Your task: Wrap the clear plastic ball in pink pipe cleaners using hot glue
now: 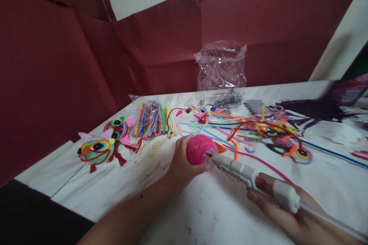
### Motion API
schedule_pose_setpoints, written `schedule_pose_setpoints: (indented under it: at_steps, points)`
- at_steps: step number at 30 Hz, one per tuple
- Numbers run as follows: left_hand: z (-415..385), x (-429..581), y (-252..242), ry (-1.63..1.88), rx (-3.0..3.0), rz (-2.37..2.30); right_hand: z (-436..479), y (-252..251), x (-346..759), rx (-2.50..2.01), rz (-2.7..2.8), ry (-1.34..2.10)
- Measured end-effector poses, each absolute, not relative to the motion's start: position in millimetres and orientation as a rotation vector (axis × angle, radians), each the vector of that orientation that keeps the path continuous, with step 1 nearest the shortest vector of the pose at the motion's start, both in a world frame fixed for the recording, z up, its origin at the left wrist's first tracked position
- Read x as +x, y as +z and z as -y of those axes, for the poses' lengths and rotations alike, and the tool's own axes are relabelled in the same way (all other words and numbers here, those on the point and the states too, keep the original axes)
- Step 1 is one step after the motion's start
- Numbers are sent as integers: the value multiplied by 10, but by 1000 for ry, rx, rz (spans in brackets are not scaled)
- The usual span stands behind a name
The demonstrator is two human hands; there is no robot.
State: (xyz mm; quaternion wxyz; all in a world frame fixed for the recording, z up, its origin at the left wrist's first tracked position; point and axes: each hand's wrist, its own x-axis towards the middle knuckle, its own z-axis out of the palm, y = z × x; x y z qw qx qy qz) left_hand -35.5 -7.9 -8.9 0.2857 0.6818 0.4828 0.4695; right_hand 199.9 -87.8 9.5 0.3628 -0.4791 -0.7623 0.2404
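A round ball wound in bright pink strands [199,147] sits in my left hand [184,160], whose fingers curl around its left side and underside. My right hand [276,206] is wrapped about the grip of a white hot glue gun [241,172], with a clear glue stick [324,214] trailing out of its back end. The gun's nozzle tip meets, or nearly meets, the ball's lower right side, where a paler patch shows. From the lower right of the ball a pink pipe cleaner [267,162] stretches away; whether it is fixed to the ball I cannot tell.
Two colourful decorated balls with eyes [96,147] stand at the left. Behind my hands lie a bundle of pipe cleaners [151,120], black-handled scissors [276,148] and loose strands. A clear plastic bag [221,67] leans on the red backdrop [166,46]. Dark purple material [307,111] lies at the right.
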Motion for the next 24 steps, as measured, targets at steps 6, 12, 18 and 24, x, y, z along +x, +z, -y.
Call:
schedule_pose_setpoints:
  at_steps: [6,12,18,24]
  points:
    - [84,-352,-80,1266,1818,-1292,868,30,2030,-1240,1924,605]
    - [90,-353,-72,1271,1797,-1288,857,107,2027,-1218,1959,567]
    - [107,-335,-44,1266,1787,-1298,884,133,2001,-1219,1954,551]
    - [111,-340,-36,1260,1760,-1316,855,69,2096,-1267,2025,524]
